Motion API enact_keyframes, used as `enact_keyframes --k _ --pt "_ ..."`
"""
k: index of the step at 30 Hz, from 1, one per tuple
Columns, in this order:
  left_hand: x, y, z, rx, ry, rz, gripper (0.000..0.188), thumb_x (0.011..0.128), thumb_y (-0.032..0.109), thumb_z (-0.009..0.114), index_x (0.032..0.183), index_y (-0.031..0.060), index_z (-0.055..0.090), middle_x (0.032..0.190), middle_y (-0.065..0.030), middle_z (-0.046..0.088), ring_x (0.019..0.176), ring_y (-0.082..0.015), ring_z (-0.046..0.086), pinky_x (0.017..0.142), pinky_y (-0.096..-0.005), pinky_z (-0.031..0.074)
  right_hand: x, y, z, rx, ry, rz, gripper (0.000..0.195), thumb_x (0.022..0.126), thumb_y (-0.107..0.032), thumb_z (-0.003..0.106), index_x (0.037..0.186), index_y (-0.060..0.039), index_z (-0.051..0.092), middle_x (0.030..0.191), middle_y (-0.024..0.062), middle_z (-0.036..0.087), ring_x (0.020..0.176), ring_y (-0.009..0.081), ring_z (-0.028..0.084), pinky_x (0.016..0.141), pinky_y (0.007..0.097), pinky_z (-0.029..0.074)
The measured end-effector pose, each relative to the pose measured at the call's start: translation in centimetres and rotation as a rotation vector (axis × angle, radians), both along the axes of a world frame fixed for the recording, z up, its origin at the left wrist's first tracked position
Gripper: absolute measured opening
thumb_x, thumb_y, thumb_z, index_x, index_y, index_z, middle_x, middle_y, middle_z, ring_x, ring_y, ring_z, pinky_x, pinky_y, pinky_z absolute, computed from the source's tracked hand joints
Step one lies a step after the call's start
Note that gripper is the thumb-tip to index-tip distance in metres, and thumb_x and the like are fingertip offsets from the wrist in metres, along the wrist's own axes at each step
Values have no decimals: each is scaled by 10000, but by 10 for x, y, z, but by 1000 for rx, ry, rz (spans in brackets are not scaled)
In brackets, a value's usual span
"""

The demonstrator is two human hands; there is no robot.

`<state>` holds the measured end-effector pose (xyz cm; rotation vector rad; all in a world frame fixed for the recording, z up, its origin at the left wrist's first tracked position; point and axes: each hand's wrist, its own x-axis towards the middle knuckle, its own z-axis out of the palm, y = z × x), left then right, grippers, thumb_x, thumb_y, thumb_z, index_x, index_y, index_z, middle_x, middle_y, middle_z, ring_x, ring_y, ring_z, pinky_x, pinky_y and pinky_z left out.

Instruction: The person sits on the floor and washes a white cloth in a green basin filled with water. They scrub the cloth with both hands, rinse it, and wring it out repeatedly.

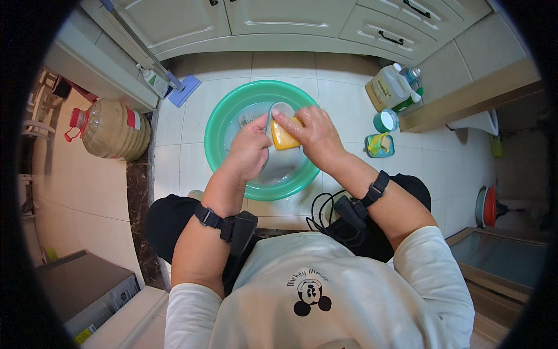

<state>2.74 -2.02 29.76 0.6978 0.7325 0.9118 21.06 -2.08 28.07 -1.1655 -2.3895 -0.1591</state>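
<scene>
A round green plastic basin (213, 150) stands on the tiled floor before me, with water in it. My left hand (249, 148) grips the edge of a pale, wet, shoe-like item (281, 163) with a grey rim, held tilted over the basin; its exact kind is unclear. My right hand (314, 133) holds a yellow block (285, 136), a sponge or a bar of soap, against the item's upper part. Behind my left fingers, a small patterned grey thing (247, 118) lies in the basin, partly hidden.
Right of the basin are a large plastic bottle (383, 87), smaller bottles, an open round tub (386, 121) and a soap dish (379, 152). At left stand a flat mop (185, 90), a spray bottle (154, 81) and a big water jug (114, 128). Cabinets (287, 19) line the far side.
</scene>
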Motion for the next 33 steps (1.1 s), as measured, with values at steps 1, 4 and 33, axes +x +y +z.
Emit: enact_keyframes --k 1,4,33 --pt "-3 3 -7 6 -14 1 582 718 -141 387 1288 -45 447 1236 -101 525 1165 -182 499 1019 -298 365 0 -6 0 -32 -2 20 699 729 32 571 1340 -299 495 861 56 499 800 254 510 705 371 429" --pt "-3 5 -13 0 -53 29 549 727 -135 385 1262 -37 464 1214 -105 531 1148 -189 506 1014 -312 373 3 -13 -1 -98 38 22 768 703 93 574 1350 -312 490 879 64 504 832 264 519 740 365 441" --pt "21 -6 -19 154 370 -43 685 728 -162 446 1379 32 352 1296 -67 484 1180 -175 481 995 -283 366 -4 8 -5 -189 193 -240 515 800 -104 550 1304 -199 499 964 105 529 918 302 525 724 437 438"
